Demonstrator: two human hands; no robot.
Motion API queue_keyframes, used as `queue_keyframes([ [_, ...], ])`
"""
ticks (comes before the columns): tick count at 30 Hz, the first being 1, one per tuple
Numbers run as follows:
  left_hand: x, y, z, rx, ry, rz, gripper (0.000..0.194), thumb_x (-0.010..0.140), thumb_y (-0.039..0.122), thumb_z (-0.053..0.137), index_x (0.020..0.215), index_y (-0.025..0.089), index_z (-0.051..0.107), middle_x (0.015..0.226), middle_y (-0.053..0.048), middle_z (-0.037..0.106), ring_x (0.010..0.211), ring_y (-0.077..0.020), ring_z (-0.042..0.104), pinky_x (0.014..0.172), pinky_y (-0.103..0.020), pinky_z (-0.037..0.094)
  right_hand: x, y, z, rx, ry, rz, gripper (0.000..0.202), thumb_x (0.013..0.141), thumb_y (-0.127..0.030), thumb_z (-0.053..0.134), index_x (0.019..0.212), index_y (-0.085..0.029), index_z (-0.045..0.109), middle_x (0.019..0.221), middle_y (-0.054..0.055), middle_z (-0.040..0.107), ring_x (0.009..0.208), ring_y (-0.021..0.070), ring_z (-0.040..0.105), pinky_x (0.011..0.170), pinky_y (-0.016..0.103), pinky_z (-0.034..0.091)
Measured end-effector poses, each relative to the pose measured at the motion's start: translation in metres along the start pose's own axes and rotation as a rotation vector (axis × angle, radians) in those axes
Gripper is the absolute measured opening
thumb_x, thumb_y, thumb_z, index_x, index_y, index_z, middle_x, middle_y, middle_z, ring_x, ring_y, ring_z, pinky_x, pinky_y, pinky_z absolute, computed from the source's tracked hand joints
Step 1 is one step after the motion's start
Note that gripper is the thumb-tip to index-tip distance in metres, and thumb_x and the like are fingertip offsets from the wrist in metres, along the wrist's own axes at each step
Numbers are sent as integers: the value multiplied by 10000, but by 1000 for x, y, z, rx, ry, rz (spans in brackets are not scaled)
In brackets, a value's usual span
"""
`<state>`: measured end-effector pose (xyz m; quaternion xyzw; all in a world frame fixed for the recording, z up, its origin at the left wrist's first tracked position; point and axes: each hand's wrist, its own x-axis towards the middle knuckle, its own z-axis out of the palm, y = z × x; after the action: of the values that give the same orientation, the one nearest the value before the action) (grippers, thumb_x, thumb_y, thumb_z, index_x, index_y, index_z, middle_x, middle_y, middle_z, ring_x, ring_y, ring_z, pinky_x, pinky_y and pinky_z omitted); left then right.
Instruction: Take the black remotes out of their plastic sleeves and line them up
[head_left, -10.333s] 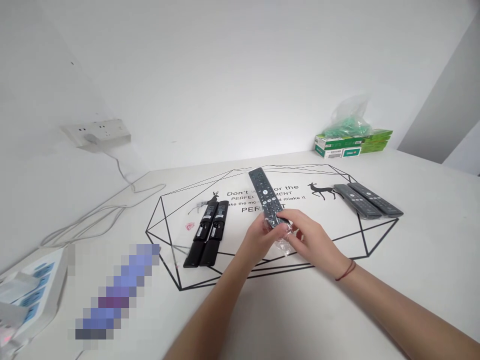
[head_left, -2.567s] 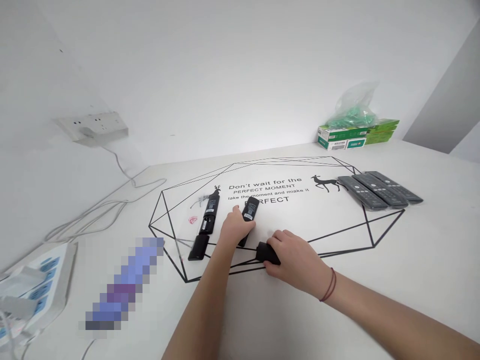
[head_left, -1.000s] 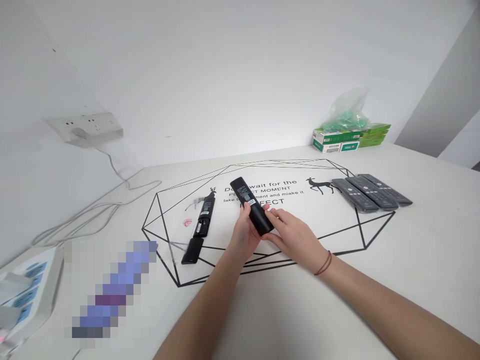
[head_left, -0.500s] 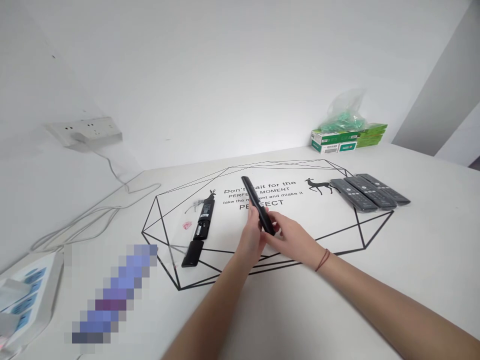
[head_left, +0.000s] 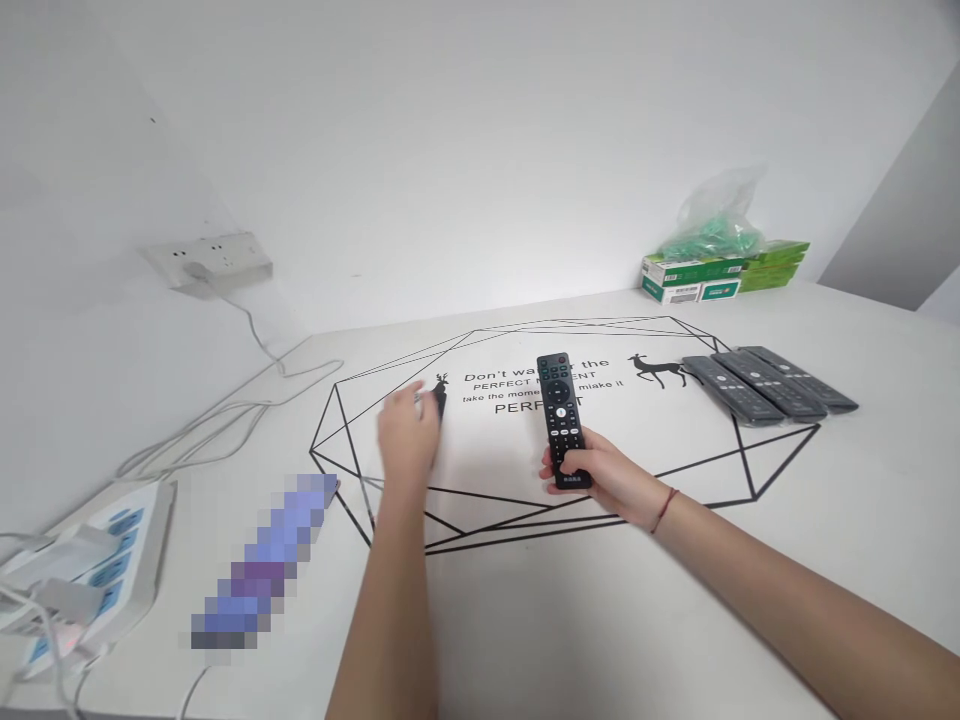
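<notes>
My right hand [head_left: 600, 465] is closed around the lower end of a black remote control [head_left: 561, 415], thumb on its front near the bottom. The remote is tilted up with its buttons facing me. To the left, my left hand [head_left: 409, 430] is over the table with fingers curled; a small greyish bit shows at the fingertips, too blurred to name. Just beside and behind that hand lies another black remote [head_left: 439, 425], mostly hidden by it. The battery cover and clear plastic wrapper seen before are hidden under the hand and forearm.
Several wrapped remotes [head_left: 769, 385] lie side by side at the right. Green and white boxes [head_left: 694, 275] with a plastic bag [head_left: 716, 225] on top stand by the wall. At left are a power strip [head_left: 112, 570], cables [head_left: 202, 440] and a pixelated blue object [head_left: 262, 560].
My left hand has let go of the remote and moved left over the other one. My right hand has turned the held remote so its buttons face me. The view has shifted slightly.
</notes>
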<state>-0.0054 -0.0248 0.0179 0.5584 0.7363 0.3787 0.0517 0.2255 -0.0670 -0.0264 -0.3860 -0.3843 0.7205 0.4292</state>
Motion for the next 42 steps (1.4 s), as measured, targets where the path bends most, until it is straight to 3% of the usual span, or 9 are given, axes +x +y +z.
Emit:
queue_keyframes([
  [3,25,-42,-23,281,-86,-318,506,841,343,443,1294,132,522,1343,-232,478,1277,-396,406,979,-513,356,0,1,-1,43,-57,27,230,579,-92,534,788,-190,529,798,2,623,708,164,629,701,374,548],
  [9,29,-74,-23,294,-225,-408,438,695,400,631,1026,113,649,1125,-248,640,1092,-413,572,840,-468,454,1,-1,-3,69,-131,37,214,571,-86,512,761,-183,530,739,-7,602,632,142,584,620,322,512],
  [16,30,-68,-24,278,-115,-356,355,698,216,597,1034,112,640,1119,-227,652,1115,-376,569,883,-437,439,0,-3,-4,79,-138,71,202,624,-135,551,820,-183,554,726,-1,612,608,148,580,622,323,497],
  [21,26,-43,-37,199,89,-288,326,857,297,424,1038,129,636,1101,-181,651,1095,-325,572,944,-442,409,-1,-5,1,120,-61,81,323,824,-478,505,948,-189,580,644,-12,576,507,126,524,525,260,440],
  [24,14,-13,-26,-136,250,-143,256,870,324,437,997,179,606,1093,-107,644,1016,-237,598,911,-370,448,-7,-6,1,165,5,91,444,845,-603,445,878,-185,593,639,0,563,511,128,514,517,257,439],
  [28,-20,38,14,-885,-56,-229,154,889,359,460,950,224,503,1059,-68,657,856,-177,654,704,-291,510,-20,-7,-7,145,56,89,364,811,-546,564,880,-192,609,646,-17,513,554,133,519,562,277,477],
  [32,-55,68,47,-1215,-439,-459,187,891,359,502,1001,229,428,1062,-108,674,790,-197,683,728,-363,527,-27,-8,-14,104,95,8,244,754,-404,687,824,-205,566,620,-56,447,502,91,451,474,225,412],
  [37,-67,59,64,-1325,-510,-508,354,828,304,617,1125,245,434,1123,-113,662,826,-204,689,789,-363,523,-23,-8,-13,-18,116,-45,373,682,-361,778,885,-234,492,735,-39,581,633,135,604,561,263,488],
  [42,-60,50,70,-1385,-543,-547,604,773,238,688,1286,304,377,1189,-98,643,919,-209,683,835,-350,527,-20,-5,-13,-115,84,-94,410,699,-393,754,968,-249,480,746,-37,623,576,128,598,506,245,450],
])
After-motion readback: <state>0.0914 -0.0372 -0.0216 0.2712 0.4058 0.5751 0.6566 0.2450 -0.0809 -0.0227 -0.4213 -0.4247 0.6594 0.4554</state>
